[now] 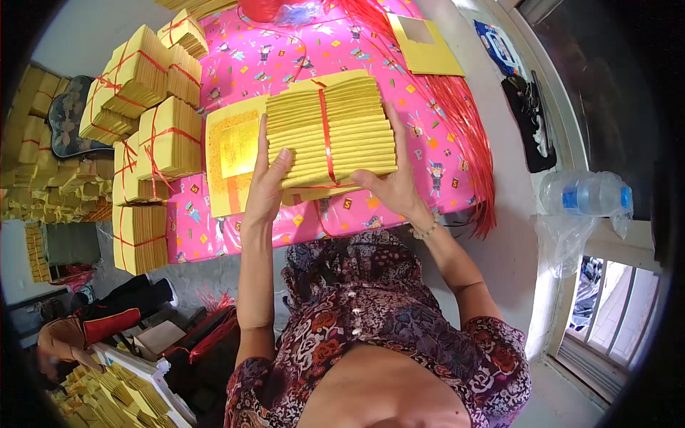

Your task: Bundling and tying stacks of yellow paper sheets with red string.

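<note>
Between my two hands is a thick bundle of folded yellow paper [364, 139], its ridged folds turned up toward me. A red plastic ribbon [325, 125] runs across its middle. My left hand [267, 185] grips the bundle's left side, thumb on the near left corner. On the opposite side my right hand [396, 178] holds it, fingers along the edge and thumb at the near edge. Partly under the bundle and beside my left hand lies a yellow sheet [216, 171] with an orange-bordered gold square. The bundle's underside is hidden.
Several tied paper stacks [168, 143] crowd the left of the pink patterned tablecloth [442, 143]. Long red ribbon strands [471, 143] hang over its right edge. A yellow sheet with a pale square [432, 53] lies far right. A plastic bottle [589, 194] stands by the window.
</note>
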Demonstrator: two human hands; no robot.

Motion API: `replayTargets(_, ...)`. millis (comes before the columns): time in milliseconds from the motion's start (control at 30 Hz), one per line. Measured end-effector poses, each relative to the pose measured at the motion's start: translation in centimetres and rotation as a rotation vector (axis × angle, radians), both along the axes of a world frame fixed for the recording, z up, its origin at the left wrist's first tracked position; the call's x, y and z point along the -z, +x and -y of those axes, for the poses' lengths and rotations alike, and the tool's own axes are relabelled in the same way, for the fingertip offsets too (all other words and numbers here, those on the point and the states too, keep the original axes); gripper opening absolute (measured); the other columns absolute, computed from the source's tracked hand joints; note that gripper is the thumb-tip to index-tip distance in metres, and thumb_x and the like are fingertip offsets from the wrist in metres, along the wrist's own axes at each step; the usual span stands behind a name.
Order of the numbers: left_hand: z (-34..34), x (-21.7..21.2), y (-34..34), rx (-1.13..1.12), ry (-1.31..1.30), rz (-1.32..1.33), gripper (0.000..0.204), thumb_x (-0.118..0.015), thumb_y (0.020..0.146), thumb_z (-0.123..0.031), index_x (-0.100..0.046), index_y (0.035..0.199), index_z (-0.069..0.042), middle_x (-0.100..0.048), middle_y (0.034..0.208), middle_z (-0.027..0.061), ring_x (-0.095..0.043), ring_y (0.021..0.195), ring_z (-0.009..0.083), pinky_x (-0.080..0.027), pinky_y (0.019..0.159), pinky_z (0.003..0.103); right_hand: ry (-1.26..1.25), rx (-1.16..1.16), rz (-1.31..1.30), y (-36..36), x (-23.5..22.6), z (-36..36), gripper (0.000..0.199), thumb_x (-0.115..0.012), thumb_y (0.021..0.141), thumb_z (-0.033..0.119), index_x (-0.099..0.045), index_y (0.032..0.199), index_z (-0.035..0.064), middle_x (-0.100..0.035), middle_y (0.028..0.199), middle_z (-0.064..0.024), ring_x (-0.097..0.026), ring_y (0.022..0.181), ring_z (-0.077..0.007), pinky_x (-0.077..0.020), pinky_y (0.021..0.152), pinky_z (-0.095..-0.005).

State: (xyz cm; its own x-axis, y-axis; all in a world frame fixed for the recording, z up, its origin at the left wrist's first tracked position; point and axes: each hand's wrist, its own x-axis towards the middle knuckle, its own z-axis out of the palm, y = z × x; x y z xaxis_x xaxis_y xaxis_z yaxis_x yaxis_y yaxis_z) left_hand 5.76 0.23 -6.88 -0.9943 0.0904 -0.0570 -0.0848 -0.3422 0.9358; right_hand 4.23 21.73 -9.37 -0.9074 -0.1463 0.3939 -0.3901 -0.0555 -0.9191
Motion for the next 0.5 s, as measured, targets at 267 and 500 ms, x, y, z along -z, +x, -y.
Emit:
replayTargets(267, -1.2, -2.3, 0.3, -0.174, -0.377, -0.131, 0.064, -0.053, 0.094, -0.019, -0.02, 0.147, -0.006, -0.035, 0.143, 0.0135, -0.036, 0.129, 0.022, -0.031, 0.106, 0.034, 0.47, 0.316, -0.319, 2.3, 0.1, -2.1, 0.084, -0.078, 0.075, 0.03, -0.033, 0.138, -0.0022, -0.039, 0.133, -0.0175, -0.048, 0.115, -0.0277, -0.0415, 0.097, -0.0354)
replayTargets(500, -2.2, -5.1, -0.3, -0.275, -1.146, -0.571, 0.054, -0.055, 0.091, -0.021, -0.038, 0.138, -0.002, -0.036, 0.141, 0.025, -0.035, 0.13, 0.0395, -0.029, 0.106, 0.045, 0.328, 0.333, -0.19, 2.5, 0.9, -2.1, 0.069, -0.069, 0.082, 0.024, -0.036, 0.137, -0.0009, -0.043, 0.133, -0.0185, -0.043, 0.121, -0.0292, -0.0371, 0.1, -0.0389)
